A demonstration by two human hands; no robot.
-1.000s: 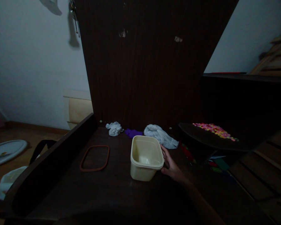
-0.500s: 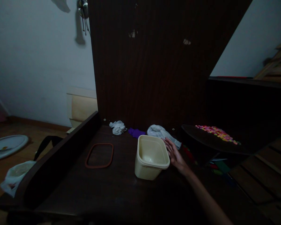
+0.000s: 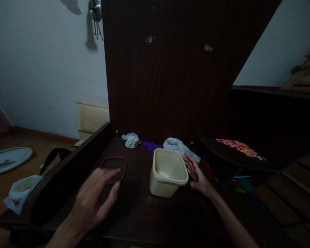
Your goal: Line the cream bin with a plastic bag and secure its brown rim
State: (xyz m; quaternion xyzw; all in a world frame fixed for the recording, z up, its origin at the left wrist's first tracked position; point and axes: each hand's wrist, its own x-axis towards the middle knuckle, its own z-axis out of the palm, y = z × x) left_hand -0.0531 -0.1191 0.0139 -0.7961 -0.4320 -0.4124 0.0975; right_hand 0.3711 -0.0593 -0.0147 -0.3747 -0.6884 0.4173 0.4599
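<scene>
I watch through the head camera, and the cream tub [image 3: 168,174] stands mouth up on the dark desk [image 3: 134,210], right of the middle of my view. The right hand [image 3: 198,177] is just off its right wall, fingers fanned and slightly curved, thumb low; I can't tell whether the fingertips touch the rim. The left hand [image 3: 91,199] hangs open, thumb well apart from the fingers, over the near part of a reddish-brown band [image 3: 125,165], a rounded square loop lying flat. The hand hides the band's near left corner, and I see no clear contact there.

For room, I have a stretch of desk top between the band and the tub, and more of it running toward the dim front edge. On the left, the raised side rail [image 3: 76,163] bounds the desk, close outside the band. Behind, the tall panel [image 3: 175,75] closes things off, with a crumpled white rag [image 3: 131,140], a purple cloth [image 3: 151,146] and a larger white cloth [image 3: 178,145] along its foot. That larger cloth sits right behind the tub's rim. To the right, the curved edge of a shelf [image 3: 214,148] juts in beyond the right hand, carrying bright, colourful bits [image 3: 240,148].
</scene>
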